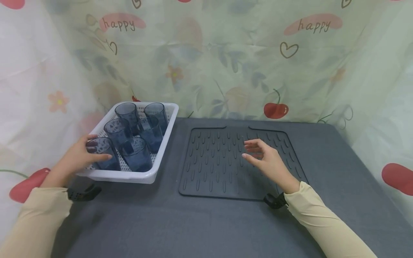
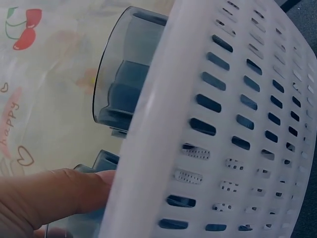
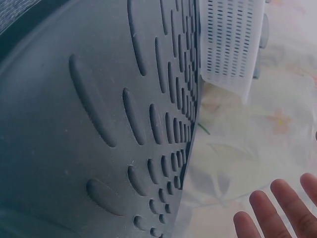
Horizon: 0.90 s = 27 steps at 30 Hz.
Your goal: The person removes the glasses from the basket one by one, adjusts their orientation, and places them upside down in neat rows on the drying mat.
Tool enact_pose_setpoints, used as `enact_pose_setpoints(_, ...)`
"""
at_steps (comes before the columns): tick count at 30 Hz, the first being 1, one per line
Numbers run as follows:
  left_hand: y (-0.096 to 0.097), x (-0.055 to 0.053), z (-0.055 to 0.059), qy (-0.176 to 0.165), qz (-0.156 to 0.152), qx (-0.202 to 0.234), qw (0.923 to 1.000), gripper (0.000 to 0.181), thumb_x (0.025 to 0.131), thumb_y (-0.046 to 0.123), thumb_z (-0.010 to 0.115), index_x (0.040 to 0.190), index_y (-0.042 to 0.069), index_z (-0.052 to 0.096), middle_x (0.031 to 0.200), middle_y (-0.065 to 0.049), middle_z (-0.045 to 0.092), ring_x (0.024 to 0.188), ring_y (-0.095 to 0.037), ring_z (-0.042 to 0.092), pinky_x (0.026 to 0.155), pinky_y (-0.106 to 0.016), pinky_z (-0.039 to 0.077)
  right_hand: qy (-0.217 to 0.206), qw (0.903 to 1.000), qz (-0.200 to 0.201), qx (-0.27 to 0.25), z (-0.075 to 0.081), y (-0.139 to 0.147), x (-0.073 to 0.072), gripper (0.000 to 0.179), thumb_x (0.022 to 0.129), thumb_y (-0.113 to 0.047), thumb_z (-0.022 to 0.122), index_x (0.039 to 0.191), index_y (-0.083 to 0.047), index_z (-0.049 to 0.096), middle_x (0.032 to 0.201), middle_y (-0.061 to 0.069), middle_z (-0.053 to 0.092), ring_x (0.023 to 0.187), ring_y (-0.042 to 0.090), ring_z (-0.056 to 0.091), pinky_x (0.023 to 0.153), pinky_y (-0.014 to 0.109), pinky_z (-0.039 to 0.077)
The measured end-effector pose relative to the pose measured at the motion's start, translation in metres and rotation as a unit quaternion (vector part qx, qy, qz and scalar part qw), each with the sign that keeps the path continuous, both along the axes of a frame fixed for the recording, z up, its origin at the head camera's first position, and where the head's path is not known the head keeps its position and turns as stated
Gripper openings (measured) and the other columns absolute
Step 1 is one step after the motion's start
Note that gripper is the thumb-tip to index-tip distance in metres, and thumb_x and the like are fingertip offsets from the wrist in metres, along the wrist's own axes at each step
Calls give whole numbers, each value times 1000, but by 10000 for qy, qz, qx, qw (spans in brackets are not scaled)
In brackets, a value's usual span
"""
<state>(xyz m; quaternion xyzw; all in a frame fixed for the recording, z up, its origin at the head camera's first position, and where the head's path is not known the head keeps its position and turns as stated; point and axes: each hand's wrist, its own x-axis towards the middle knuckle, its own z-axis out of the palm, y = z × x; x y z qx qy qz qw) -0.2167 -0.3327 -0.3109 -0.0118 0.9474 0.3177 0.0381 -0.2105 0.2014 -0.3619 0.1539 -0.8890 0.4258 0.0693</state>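
Note:
Several blue-tinted drinking glasses stand in a white perforated plastic basket [image 1: 168, 143] on the left of the table. My left hand [image 1: 77, 154] grips the front-left glass [image 1: 106, 157], its thumb on the near side and its fingers around the far side. The left wrist view has the thumb [image 2: 74, 188] at this glass just past the basket's rim, the fingers mostly hidden. Beside that glass stands another glass [image 1: 138, 157], which the hand does not touch. My right hand [image 1: 269, 159] hovers over a dark ridged drying mat [image 1: 206, 186], fingers loosely bent, holding nothing.
Dark grey cloth covers the table [image 1: 180, 229]. The mat lies to the right of the basket, with a gap between them. A patterned curtain [image 1: 209, 64] hangs behind the table and along both sides. Each wrist wears a black strapped device [image 1: 274, 201].

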Motion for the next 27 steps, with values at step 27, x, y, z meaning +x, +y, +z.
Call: enact_pose_setpoints(27,-1,3,23,104,69,-608,9981,101,78,48,76,141,-13,27,131,-41,42,115,-54,45,88,-61,44,-142,9998,-23,125,7,1,0,45,91,-33,67,130,-15,53,126,7,60,118,26,58,98,47,48)
